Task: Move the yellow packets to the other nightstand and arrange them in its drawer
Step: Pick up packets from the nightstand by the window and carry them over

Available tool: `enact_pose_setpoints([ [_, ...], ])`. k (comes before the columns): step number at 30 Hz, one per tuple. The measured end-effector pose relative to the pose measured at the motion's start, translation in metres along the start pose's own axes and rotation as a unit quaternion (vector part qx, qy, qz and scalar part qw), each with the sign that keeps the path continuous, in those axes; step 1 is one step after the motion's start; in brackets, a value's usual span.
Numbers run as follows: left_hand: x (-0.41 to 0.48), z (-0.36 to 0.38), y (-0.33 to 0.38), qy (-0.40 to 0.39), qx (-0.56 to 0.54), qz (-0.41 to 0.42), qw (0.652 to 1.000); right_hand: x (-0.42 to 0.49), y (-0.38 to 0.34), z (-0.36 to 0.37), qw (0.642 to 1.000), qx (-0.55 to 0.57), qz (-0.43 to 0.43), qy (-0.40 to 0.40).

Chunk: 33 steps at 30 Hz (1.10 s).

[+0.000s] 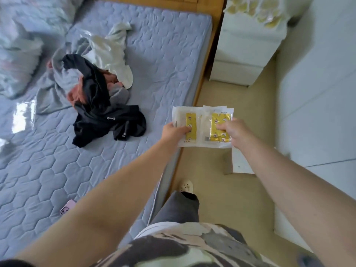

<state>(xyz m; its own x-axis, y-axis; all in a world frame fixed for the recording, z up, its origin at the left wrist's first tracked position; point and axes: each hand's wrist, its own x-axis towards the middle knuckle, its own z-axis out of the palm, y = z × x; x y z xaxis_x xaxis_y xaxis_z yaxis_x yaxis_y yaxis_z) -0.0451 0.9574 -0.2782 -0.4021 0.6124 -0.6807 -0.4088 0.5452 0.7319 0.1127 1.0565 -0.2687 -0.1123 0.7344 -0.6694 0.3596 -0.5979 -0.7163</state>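
The thumb of the left hand (174, 130) presses on the near-left edge of the flat stack of clear plastic packets with yellow printed inserts (204, 120); its fingers are hidden underneath. The right hand (234, 130) grips the stack's right side, thumb on a yellow panel. The stack sits level at centre right of the frame, over the beige floor (221, 189) beside the bed edge. The sleeves look slippery, so both grips should stay firm and the stack flat to stop it fanning out. At upper right, a loose heap of yellow packets (260, 10) tops the white two-drawer nightstand (244, 54), whose drawers look closed.
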Motion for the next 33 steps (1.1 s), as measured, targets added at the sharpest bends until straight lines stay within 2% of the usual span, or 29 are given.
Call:
enact_pose_setpoints([
  [4,0.058,0.039,0.077,-0.018,0.038,0.008,0.999,0.060,-0.067,-0.021,0.999,0.022,0.017,0.029],
  [11,0.156,0.129,0.165,-0.061,0.069,0.014,0.996,0.179,-0.160,-0.061,0.996,0.078,0.032,0.028],
  [18,0.297,0.236,0.272,-0.053,0.082,0.019,0.995,0.387,-0.236,-0.121,0.991,0.125,0.045,-0.001],
  [26,0.436,0.354,0.366,-0.042,0.094,-0.036,0.994,0.493,-0.368,-0.174,0.991,0.070,0.061,0.094],
  [33,0.570,0.420,0.423,-0.042,0.135,-0.065,0.988,0.619,-0.425,-0.199,0.978,0.087,0.107,0.157],
])
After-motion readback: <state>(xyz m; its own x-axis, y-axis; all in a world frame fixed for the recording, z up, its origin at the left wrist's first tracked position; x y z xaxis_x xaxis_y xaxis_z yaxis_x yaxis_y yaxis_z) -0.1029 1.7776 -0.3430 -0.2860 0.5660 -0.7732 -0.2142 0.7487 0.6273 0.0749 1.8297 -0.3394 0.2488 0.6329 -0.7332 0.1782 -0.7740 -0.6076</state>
